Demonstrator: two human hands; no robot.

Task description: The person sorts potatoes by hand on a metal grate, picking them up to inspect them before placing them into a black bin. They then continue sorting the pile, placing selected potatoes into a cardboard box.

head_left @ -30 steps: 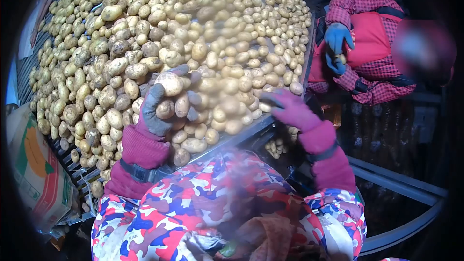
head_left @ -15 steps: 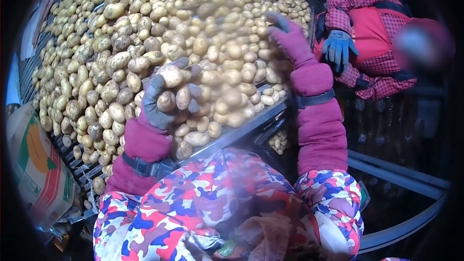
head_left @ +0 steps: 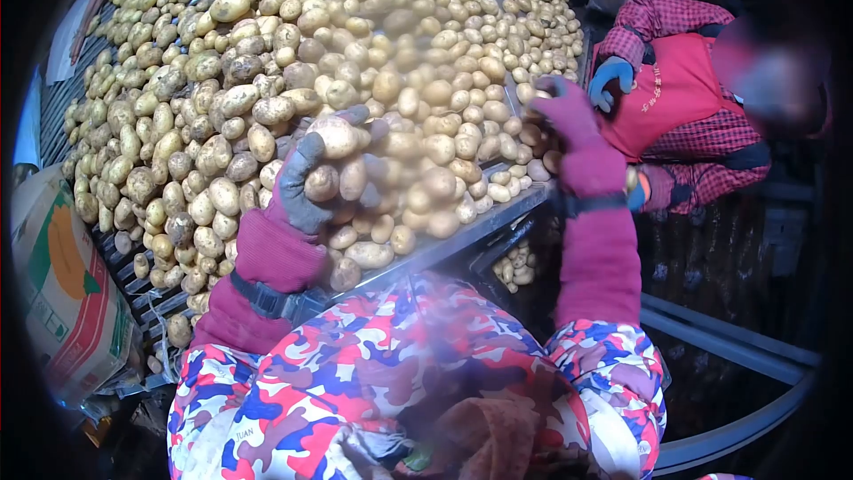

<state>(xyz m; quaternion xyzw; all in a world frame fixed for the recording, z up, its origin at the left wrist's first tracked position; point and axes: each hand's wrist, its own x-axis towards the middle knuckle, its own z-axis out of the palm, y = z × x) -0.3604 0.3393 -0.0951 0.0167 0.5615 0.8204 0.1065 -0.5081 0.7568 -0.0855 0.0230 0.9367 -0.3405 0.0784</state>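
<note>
Left hand (head_left: 302, 187), in a grey work glove, is curled around several oval, yellow-brown, soil-marked potatoes (head_left: 336, 136); the gloved right hand (head_left: 562, 108) bends over the heap's right edge, its grip impossible to tell. Each potato is probably firm, light and bruisable, best held round its middle. More lie around and beyond the left hand, on dark slatted bars (head_left: 55, 124) with a smooth metal rim (head_left: 471, 230). Right of the right hand is a co-worker's red apron (head_left: 671, 89).
</note>
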